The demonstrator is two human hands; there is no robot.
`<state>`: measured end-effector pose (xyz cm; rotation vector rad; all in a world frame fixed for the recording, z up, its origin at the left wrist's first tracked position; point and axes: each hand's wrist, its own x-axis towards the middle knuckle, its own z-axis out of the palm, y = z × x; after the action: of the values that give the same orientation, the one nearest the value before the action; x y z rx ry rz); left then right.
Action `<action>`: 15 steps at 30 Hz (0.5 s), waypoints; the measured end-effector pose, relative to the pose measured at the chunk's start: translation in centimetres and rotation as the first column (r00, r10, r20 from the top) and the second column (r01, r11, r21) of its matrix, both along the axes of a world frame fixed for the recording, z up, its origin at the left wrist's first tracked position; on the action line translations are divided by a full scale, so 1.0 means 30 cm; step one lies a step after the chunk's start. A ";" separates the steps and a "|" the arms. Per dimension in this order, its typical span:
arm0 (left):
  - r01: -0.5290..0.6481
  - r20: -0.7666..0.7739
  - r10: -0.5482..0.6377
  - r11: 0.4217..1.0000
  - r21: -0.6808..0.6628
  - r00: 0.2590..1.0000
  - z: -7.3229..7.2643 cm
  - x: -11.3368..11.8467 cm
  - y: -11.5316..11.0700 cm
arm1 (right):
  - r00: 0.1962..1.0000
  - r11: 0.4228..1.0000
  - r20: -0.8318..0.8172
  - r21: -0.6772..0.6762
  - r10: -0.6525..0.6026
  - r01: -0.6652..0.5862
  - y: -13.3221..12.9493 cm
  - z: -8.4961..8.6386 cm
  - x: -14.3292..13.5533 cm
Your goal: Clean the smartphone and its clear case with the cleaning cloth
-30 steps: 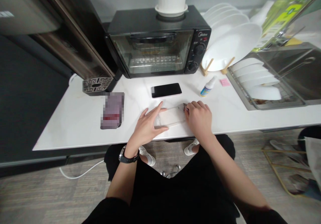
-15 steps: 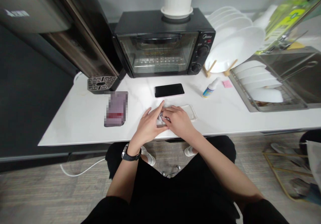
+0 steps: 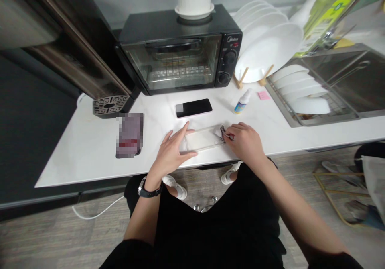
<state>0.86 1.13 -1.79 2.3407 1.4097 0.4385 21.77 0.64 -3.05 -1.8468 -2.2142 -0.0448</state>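
1. Here's the clear phone case [image 3: 204, 139], lying on the white surface [image 3: 75, 160] just in from the near edge, right in front of me. Its long axis runs left to right, roughly along that edge.
2. My left hand [image 3: 171, 150] is at the case's left end, thumb and fingers spread wide: thumb on the near long side, fingers on the far one, the case held between them.
3. Over at the other end, my right hand [image 3: 247, 140] is curled, fingertips pinched on a small crumpled wad [image 3: 223, 133], dark with some red. Cloth or wrapper? Too small to tell.
4. So here's the relation that counts: the case spans the gap between my hands, left hand on one short end, right hand and wad at the opposite one.
5. Beyond the case, toward the back edge, the smartphone [image 3: 194, 108] lies screen up, apart from both hands, its long axis also running left to right. My left fingertips are nearer to it.
6. Out past my right hand stands the small spray bottle [image 3: 242, 101], a pink sticky note [image 3: 264, 95] just beside it, toward the sink.
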 end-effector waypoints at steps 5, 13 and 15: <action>-0.012 -0.019 0.012 1.000 -0.001 1.000 0.000 0.000 -0.004 | 0.998 1.000 0.052 0.016 -0.021 0.020 -0.017 -0.002 -0.018; 0.006 -0.018 -0.006 1.000 0.001 1.000 0.001 -0.019 0.002 | 1.000 0.999 0.016 0.042 0.005 -0.006 0.019 0.001 -0.154; 0.002 -0.018 -0.002 1.000 0.002 1.000 -0.001 -0.024 0.003 | 0.980 0.981 -0.047 0.021 0.195 -0.194 0.025 0.009 -0.227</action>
<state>0.15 1.22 -1.82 2.3526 1.4163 0.4190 14.95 1.38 -2.79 -1.5965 -2.3414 0.0189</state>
